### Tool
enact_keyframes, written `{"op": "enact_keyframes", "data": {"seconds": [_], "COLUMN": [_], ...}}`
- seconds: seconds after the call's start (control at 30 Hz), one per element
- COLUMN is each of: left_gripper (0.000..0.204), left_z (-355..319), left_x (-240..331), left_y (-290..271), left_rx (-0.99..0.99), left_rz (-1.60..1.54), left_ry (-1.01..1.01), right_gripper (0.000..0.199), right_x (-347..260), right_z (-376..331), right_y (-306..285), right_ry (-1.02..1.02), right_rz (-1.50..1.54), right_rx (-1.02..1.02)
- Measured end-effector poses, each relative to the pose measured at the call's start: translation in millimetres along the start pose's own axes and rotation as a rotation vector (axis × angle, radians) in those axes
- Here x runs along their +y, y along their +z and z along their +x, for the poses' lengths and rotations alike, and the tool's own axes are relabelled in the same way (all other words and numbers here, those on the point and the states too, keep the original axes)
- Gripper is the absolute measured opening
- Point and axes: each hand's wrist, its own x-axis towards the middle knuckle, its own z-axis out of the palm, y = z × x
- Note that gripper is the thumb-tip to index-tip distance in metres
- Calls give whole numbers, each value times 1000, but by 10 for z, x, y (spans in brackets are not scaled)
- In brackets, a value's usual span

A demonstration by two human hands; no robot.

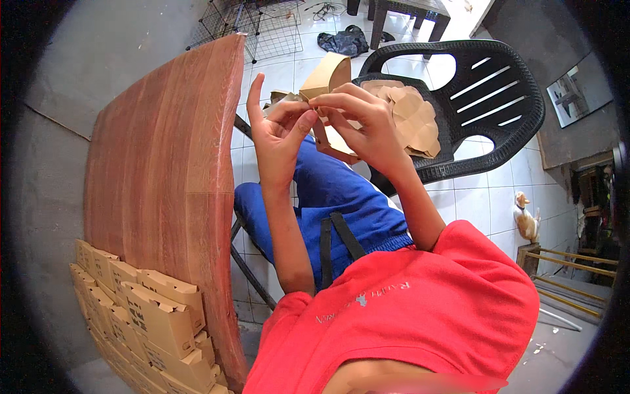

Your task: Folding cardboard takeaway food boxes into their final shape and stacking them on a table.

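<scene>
A brown cardboard box [327, 74], partly folded, is up in front of me, above my lap. Its curved lid panel stands raised at the far side, and a lower part shows beneath my fingers. My left hand [279, 134] pinches the box's near edge between thumb and fingers, with one finger sticking up. From the right, my right hand [371, 125] is closed on the same edge, its fingertips close to the left ones. The fingers hide the joint they press. Just beyond my right hand, a stack of flat cardboard blanks [415, 121] lies on a black plastic chair [489, 85].
To my left stands a wooden-topped table [164, 151], with many folded cardboard boxes [161, 315] piled at its near end. Behind are a black wire rack [272, 33], a dark bag [344, 41] and a dark table [410, 8]. A cat [526, 217] sits on the tiled floor at right.
</scene>
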Motion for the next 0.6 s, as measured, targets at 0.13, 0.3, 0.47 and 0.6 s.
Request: {"op": "enact_keyframes", "data": {"seconds": [0.13,0.3,0.47,0.6], "left_gripper": [93,92,93,94], "left_z": [-5,-13,-26,-22], "left_x": [-5,-11,6,2], "left_y": [9,40,27,39], "left_rx": [12,9,-2,20], "left_rz": [38,151,174,140], "left_ry": [29,27,34,38], "right_gripper": [10,10,11,13], "right_x": [66,81,68,16], "right_z": [9,-2,8,3], "right_y": [-23,-13,-10,-12], "right_ry": [-60,-36,-40,-15], "right_rz": [-47,-33,-37,25], "right_rx": [-19,-2,-4,-1]}}
